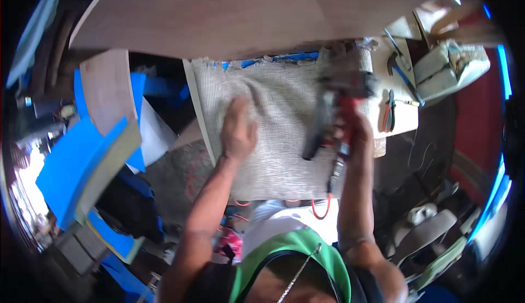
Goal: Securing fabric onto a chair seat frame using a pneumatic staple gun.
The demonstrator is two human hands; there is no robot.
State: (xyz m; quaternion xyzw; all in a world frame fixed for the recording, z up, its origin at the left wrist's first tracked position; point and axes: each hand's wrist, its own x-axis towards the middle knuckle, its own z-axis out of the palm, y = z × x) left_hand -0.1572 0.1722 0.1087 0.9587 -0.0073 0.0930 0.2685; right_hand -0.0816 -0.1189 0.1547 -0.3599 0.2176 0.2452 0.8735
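Observation:
A light grey woven fabric (pixel 281 161) is spread over a seat-like piece in front of me, with a frayed far edge and blue material showing along it. My left hand (pixel 238 130) is over the fabric's left part, fingers stretched forward and slightly blurred; whether it presses down I cannot tell. In my right hand (pixel 359 130) is a red and black air staple gun (pixel 347 98), smeared by motion, held over the fabric's right side. An orange air hose (pixel 321 214) hangs from the gun's handle toward my lap.
A large curved wooden panel (pixel 262 13) spans the far side. On the pale board at right lie pliers (pixel 389 114) and a hammer (pixel 399 73), beside a white wrapped bundle (pixel 451 70). Blue-faced foam pieces (pixel 82 163) crowd the left.

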